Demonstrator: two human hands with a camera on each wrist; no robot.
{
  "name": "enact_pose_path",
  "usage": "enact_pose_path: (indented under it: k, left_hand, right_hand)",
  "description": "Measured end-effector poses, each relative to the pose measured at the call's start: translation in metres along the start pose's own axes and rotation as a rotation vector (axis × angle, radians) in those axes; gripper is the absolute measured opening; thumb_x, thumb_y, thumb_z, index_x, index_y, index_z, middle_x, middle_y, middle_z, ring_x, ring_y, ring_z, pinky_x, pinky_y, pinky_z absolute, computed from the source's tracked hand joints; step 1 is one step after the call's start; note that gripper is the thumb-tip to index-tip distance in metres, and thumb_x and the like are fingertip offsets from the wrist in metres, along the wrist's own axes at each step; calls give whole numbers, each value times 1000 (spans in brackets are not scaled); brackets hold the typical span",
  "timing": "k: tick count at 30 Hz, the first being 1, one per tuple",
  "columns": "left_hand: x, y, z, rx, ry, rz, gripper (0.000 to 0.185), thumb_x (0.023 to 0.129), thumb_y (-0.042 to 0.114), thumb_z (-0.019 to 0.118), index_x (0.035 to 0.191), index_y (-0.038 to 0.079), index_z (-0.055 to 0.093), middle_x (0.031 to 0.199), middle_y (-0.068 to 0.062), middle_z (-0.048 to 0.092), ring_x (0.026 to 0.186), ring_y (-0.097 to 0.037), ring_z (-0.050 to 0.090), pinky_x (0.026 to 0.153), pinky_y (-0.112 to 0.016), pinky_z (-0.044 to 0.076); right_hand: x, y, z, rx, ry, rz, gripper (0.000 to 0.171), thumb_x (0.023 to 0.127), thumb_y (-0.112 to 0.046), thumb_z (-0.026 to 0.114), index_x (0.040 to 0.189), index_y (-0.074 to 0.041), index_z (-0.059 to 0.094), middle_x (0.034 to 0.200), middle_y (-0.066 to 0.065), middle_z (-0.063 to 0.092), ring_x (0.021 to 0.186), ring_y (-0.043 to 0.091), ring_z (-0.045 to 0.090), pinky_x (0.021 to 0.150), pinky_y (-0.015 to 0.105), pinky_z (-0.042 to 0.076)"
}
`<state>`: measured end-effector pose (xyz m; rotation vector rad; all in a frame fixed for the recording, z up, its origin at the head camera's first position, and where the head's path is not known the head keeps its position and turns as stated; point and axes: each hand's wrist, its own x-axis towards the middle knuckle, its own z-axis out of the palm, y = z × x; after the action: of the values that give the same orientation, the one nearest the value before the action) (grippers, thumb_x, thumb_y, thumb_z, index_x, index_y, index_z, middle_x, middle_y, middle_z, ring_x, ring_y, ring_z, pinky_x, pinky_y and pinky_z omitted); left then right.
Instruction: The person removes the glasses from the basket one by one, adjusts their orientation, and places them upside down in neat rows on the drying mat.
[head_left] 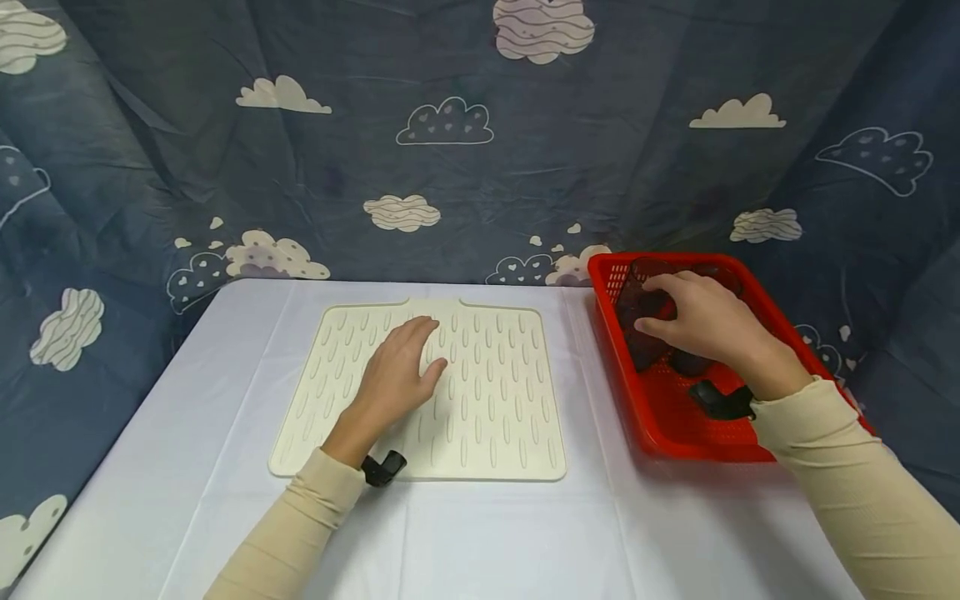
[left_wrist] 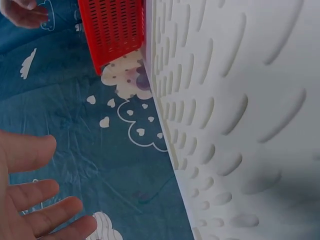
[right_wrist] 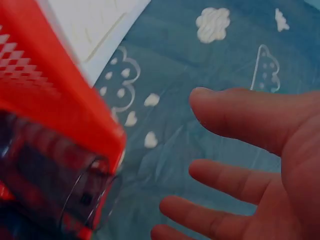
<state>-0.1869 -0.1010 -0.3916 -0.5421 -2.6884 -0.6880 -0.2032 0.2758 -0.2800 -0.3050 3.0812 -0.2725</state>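
My left hand (head_left: 397,371) lies flat, fingers straight, on a cream ridged mat (head_left: 495,400) in the middle of the white table. The left wrist view shows its open fingers (left_wrist: 35,210) beside the mat (left_wrist: 240,100). My right hand (head_left: 701,321) reaches into a red basket (head_left: 600,279) at the right, above dark translucent cups (head_left: 637,304). In the right wrist view the fingers (right_wrist: 235,180) are spread and apart from a dark cup (right_wrist: 65,185) lying in the basket (right_wrist: 45,95). Neither hand holds anything.
A blue cloth with cloud prints (head_left: 450,125) hangs behind and around the table. White tablecloth (head_left: 487,533) shows in front of the mat. The basket stands at the table's right edge, close to the mat's right side.
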Motion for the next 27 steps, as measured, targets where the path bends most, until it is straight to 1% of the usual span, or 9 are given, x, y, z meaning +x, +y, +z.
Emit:
enact_pose_path:
  k: [3, 6, 8, 13, 16, 19, 24, 27]
  left_hand:
    - [-1, -2, -2, -17, 5, -7, 52, 91, 21, 69, 138, 3, 54, 144, -17, 54, 133, -35, 53, 109, -51, 46]
    - [-2, -3, -4, -84, -10, -43, 53, 92, 21, 68, 139, 4, 53, 146, -16, 53, 135, -34, 51, 111, -51, 45]
    - [-4, -4, -4, -161, -23, -71, 53, 92, 21, 67, 140, 5, 53, 146, -15, 53, 135, -34, 52, 109, -51, 46]
    - [-11, -7, -2, -382, -37, -142, 52, 94, 20, 66, 141, 5, 52, 143, -16, 55, 128, -34, 57, 99, -49, 54]
    - [-16, -10, -1, -467, -53, -182, 53, 95, 21, 66, 142, 5, 50, 144, -16, 55, 130, -34, 56, 100, -49, 54]
    - [-18, -11, 0, -500, -87, -213, 55, 95, 23, 67, 144, 6, 48, 146, -15, 53, 132, -33, 54, 102, -48, 53]
    - [-23, -14, 2, -496, -135, -222, 60, 94, 25, 67, 147, 6, 44, 150, -15, 49, 135, -35, 52, 104, -49, 51]
    - [-27, -15, 1, -496, -151, -229, 62, 95, 25, 67, 148, 5, 42, 151, -16, 47, 136, -36, 50, 105, -51, 50]
  right_hand:
    - [0, 12, -1, -2, -18, 12, 62, 87, -31, 73, 138, -2, 52, 133, 31, 53, 117, 48, 51, 96, 70, 44]
    - [3, 20, -1, -4, -33, 14, 63, 86, -31, 74, 137, -2, 52, 131, 32, 54, 115, 47, 52, 96, 69, 44]
    - [5, 24, 1, -5, -43, 13, 64, 86, -30, 74, 138, -1, 51, 131, 32, 53, 115, 47, 52, 96, 68, 44]
    - [11, 32, 8, 10, -64, 4, 68, 86, -28, 75, 139, 4, 47, 132, 34, 52, 118, 49, 50, 97, 68, 44]
    - [16, 35, 12, 32, -82, 2, 72, 86, -28, 75, 141, 5, 43, 133, 35, 51, 120, 49, 48, 98, 68, 44]
    - [20, 38, 16, 51, -100, 12, 77, 86, -29, 75, 144, 6, 39, 135, 36, 48, 122, 50, 45, 100, 69, 42]
    - [26, 44, 23, 64, -119, 28, 83, 86, -30, 75, 146, 9, 33, 138, 38, 44, 124, 53, 43, 103, 71, 39]
    - [30, 47, 28, 55, -117, 27, 84, 86, -31, 75, 146, 9, 32, 139, 39, 44, 124, 57, 42, 104, 72, 37]
